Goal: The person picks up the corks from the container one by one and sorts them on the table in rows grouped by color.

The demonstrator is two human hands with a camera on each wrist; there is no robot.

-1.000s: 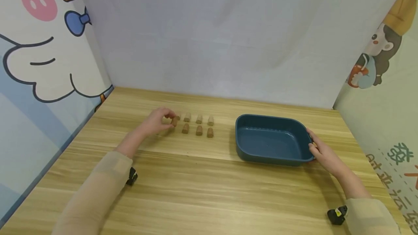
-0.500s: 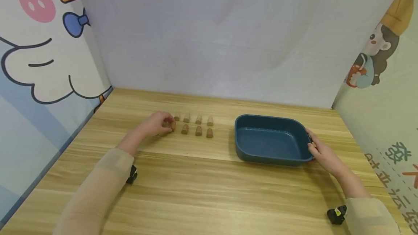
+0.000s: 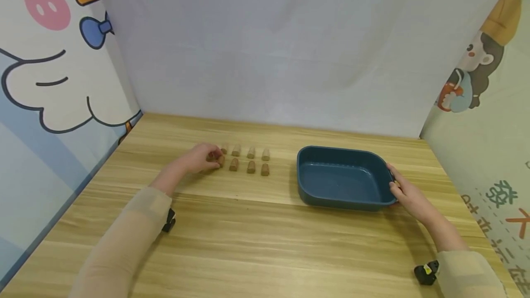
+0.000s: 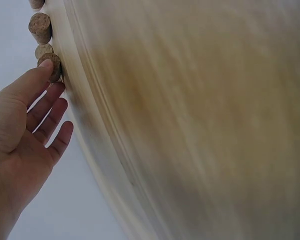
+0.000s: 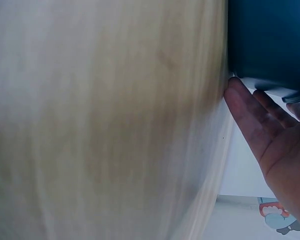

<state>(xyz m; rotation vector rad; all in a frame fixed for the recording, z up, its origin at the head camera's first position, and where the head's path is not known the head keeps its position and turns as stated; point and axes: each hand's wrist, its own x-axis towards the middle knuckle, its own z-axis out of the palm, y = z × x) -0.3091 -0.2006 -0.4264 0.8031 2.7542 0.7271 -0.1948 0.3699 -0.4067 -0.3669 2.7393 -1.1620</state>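
Several brown corks (image 3: 250,167) stand in two short rows on the wooden table (image 3: 265,238). My left hand (image 3: 200,159) rests at the rows' left end. Its thumb tip touches the leftmost front cork (image 4: 54,69) and its fingers lie straight beside it. Other corks (image 4: 40,27) line up beyond. An empty dark blue tray (image 3: 343,199) sits to the right of the corks. My right hand (image 3: 403,192) holds the tray's right rim. The right wrist view shows its fingers (image 5: 269,112) reaching under the tray's lip (image 5: 289,97).
White cloth closes the back of the table and cartoon-printed panels (image 3: 49,72) close both sides. Black wrist-camera mounts (image 3: 168,220) sit at both cuffs. Bare wood stretches across the front half of the table.
The left hand lowered the cork it held onto the table at the left end of the front row and relaxed its fingers. The right hand stayed on the tray.
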